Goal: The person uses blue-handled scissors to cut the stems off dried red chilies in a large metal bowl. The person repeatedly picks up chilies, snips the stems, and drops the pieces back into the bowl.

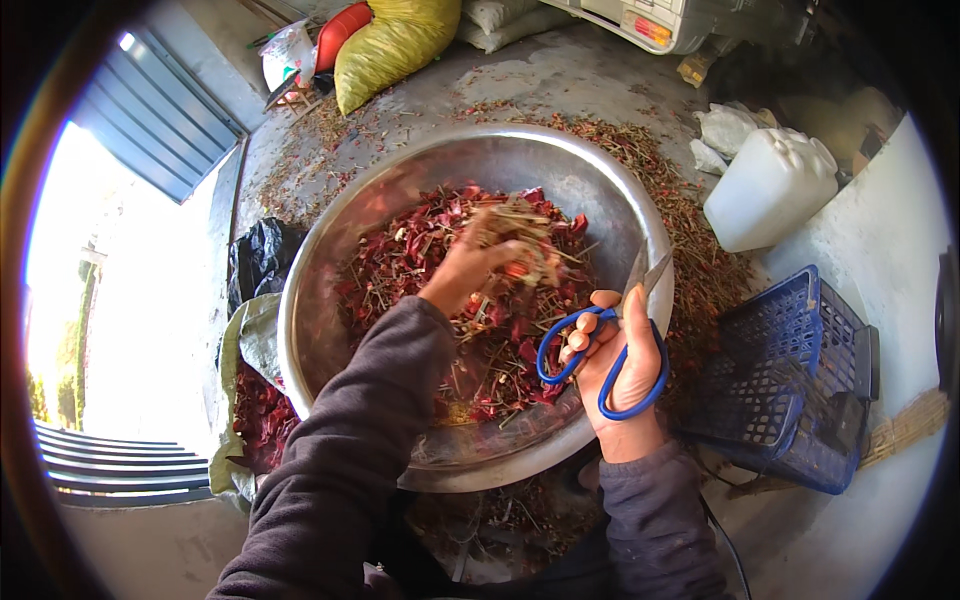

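A wide stainless-steel basin (pixel 630 176) stands before me, holding a heap of dried red chilli pieces (pixel 397 251) mixed with pale stems. Over the middle of the heap, my left hand (pixel 476 262) grasps a handful of stems and chilli bits (pixel 525 236), blurred by motion. My right hand (pixel 622 375) is palm up at the basin's right rim. It holds blue-handled scissors (pixel 637 274), whose blades point away from me and stand slightly apart. Fingers and thumb wrap the handles.
Stems and chilli scraps (pixel 697 277) litter the concrete floor. To the right are a blue plastic crate (pixel 810 360) and a white jerrycan (pixel 772 187). An opened woven sack (pixel 259 334) with red chillies sits left, near a black plastic bag (pixel 262 255). A yellow sack (pixel 390 52) lies behind.
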Available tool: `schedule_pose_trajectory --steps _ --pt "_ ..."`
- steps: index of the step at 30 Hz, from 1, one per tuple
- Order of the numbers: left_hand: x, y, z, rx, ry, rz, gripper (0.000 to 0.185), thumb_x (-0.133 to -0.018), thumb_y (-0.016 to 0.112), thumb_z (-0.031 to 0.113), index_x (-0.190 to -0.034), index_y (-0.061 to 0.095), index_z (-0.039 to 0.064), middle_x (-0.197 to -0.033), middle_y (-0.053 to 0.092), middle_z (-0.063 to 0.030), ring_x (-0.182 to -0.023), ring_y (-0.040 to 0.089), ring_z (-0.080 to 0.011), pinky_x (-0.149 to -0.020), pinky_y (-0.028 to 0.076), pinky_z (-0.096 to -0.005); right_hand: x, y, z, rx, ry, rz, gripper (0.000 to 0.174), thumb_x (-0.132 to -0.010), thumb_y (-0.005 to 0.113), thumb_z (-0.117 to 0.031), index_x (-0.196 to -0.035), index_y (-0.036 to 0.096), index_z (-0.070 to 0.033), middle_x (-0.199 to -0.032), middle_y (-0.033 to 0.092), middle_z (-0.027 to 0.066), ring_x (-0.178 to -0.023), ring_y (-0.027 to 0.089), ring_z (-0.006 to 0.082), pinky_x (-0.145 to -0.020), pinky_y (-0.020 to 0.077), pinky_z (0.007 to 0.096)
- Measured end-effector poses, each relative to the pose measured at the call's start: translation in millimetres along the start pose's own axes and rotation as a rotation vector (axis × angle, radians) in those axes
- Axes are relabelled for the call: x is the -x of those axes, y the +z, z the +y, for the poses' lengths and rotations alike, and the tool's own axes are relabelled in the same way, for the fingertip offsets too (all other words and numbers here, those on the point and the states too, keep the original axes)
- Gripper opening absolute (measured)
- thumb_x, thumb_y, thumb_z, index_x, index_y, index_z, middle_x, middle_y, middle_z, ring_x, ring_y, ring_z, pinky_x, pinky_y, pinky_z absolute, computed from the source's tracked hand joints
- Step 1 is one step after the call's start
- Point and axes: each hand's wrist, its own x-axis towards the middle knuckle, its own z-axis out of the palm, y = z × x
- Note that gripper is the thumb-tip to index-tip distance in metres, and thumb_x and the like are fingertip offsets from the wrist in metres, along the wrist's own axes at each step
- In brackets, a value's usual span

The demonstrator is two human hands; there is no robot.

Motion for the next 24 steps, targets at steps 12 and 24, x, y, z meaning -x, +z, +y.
schedule_pose_trajectory --steps 12,24 --pt "65.4 -213.3 -122.2 -0.193 -0.41 0.742 0.074 -0.085 0.079 0.029 -0.145 0.048 -0.003 -0.14 0.058 -0.0193 -0.127 0.056 -0.0292 -0.107 0.043 -0.0397 26.1 -6.9 -14.7 -0.059 -0.009 -0.087 0.042 -0.1 0.059 -0.052 -0.113 0.063 -0.012 -0.084 0.061 0.0048 -0.074 0.058 0.0184 -0.07 0.0468 0.036" --pt "-29.8 -190.7 -100.3 -0.368 -0.292 0.264 0.075 -0.082 0.079 0.034 -0.143 0.054 -0.001 -0.143 0.057 -0.0184 -0.134 0.05 -0.0273 -0.112 0.036 -0.0363 25.6 -14.6 -10.1 -0.079 0.0 -0.15 0.041 -0.103 0.054 -0.048 -0.119 0.061 -0.011 -0.087 0.063 0.0062 -0.077 0.058 0.0197 -0.072 0.0476 0.0377"
